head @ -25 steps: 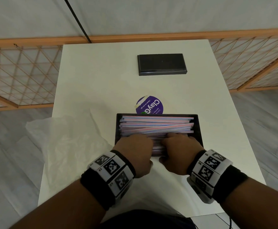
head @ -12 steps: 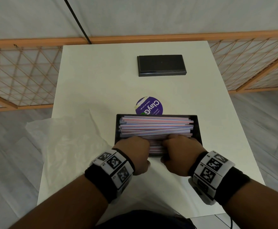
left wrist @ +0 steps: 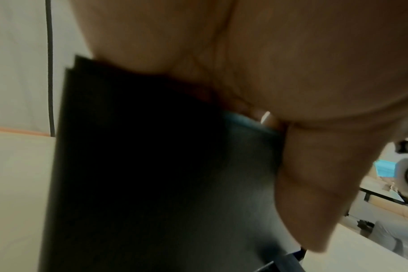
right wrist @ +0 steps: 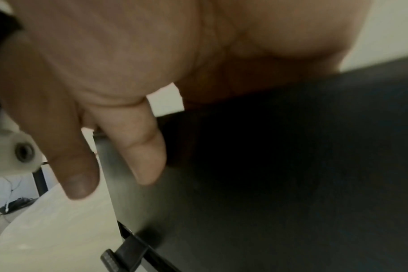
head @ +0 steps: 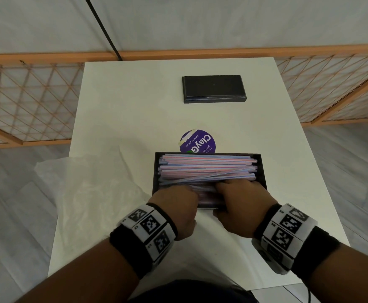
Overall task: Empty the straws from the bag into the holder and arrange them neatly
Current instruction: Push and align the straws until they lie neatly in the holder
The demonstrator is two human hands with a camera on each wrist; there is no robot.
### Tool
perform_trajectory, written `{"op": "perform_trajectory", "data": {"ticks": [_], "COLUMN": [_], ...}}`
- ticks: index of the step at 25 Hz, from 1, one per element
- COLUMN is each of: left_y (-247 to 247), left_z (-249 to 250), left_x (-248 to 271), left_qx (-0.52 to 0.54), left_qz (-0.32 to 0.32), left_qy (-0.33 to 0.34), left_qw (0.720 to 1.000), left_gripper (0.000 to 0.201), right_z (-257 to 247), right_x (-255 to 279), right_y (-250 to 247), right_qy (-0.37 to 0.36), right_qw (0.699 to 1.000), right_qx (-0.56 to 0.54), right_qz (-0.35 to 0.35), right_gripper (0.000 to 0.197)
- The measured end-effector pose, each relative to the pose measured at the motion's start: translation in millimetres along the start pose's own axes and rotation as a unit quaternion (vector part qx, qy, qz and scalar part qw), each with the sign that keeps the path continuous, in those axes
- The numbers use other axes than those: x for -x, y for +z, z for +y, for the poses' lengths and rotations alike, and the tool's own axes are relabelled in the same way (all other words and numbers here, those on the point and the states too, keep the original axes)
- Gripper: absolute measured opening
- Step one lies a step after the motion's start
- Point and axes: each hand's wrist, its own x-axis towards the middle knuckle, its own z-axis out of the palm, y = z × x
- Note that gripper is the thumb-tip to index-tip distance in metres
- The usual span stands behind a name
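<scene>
Risk nearest the body: a hard squeeze could tip the holder (head: 262, 171) at the counter (head: 135, 95) edge, or spring crossed straws (head: 207, 169) out. Left hand (head: 175, 206) and right hand (head: 242, 204) both curled over the near wall, grip closed on holder, fingertips among straws. Emptied bag (head: 87, 182) lying left. Beyond, purple disc (head: 198, 141), black lid (head: 214, 89).

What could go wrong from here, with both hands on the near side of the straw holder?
1. The black holder sits near the table's front edge; pulling with the left hand and right hand might drag it off.
2. Several straws lie crossed at an angle; pressing down could bend them rather than align them.
3. The empty plastic bag overhangs the table's left edge and could slide off.
</scene>
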Motion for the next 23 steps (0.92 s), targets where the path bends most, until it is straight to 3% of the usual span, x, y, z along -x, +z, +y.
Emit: {"op": "perform_trajectory", "data": {"ticks": [5,10,14,17,19,23], "left_y": [3.8,0.1,-5.5,-4.7,-3.3,3.8], "left_z": [-2.1,-1.7,-2.7,-5.4,-5.8,-4.4], "left_x": [-2.9,-1.7,4.9,4.7,0.3,-5.4], "left_qx": [0.0,-0.005,-0.011,-0.001,-0.005,-0.033], "left_qz": [0.019,0.047,0.135,0.11,0.085,0.072], "left_qy": [0.004,0.003,0.026,0.029,0.01,-0.01], "left_qw": [1.0,0.999,0.99,0.993,0.996,0.997], "left_gripper": [0.038,0.031,0.028,0.019,0.023,0.032], "right_z": [-0.5,4.2,6.1,9.0,9.6,7.7], "right_x": [21.0,10.4,2.0,2.2,2.4,0.7], "right_y": [3.1,19.8,22.7,23.8,20.7,17.9], "right_qy": [0.0,0.015,0.02,0.008,0.001,0.013], "right_qw": [0.995,1.0,0.999,0.998,0.998,0.999], "right_qx": [-0.004,0.012,0.021,-0.01,-0.021,0.033], "right_qz": [0.104,0.018,0.03,0.059,0.054,0.024], "right_gripper": [0.027,0.026,0.026,0.018,0.014,0.026]}}
